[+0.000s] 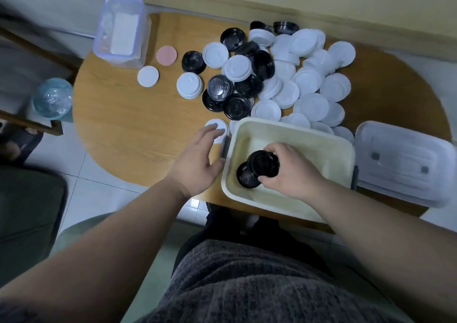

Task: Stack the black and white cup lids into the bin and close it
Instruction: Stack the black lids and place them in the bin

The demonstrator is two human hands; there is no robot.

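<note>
A cream bin (342, 154) stands open at the table's near edge. Inside it my right hand (291, 172) grips a stack of black lids (263, 163), held just above another black lid (246, 178) lying on the bin floor. My left hand (197, 157) hovers open just left of the bin, its fingertips over a white lid (217, 126) on the table. Beyond the bin lies a heap of white lids (311, 85) mixed with black lids (237, 106). The bin's translucent cover (405, 164) lies to the right of the bin.
A clear lidded box (122, 31) stands at the table's far left, with a pink disc (166, 55) and a white disc (148, 76) beside it. A plastic-lined waste basket (52, 97) sits on the floor to the left. The round wooden table (123, 125) backs onto a yellow wall.
</note>
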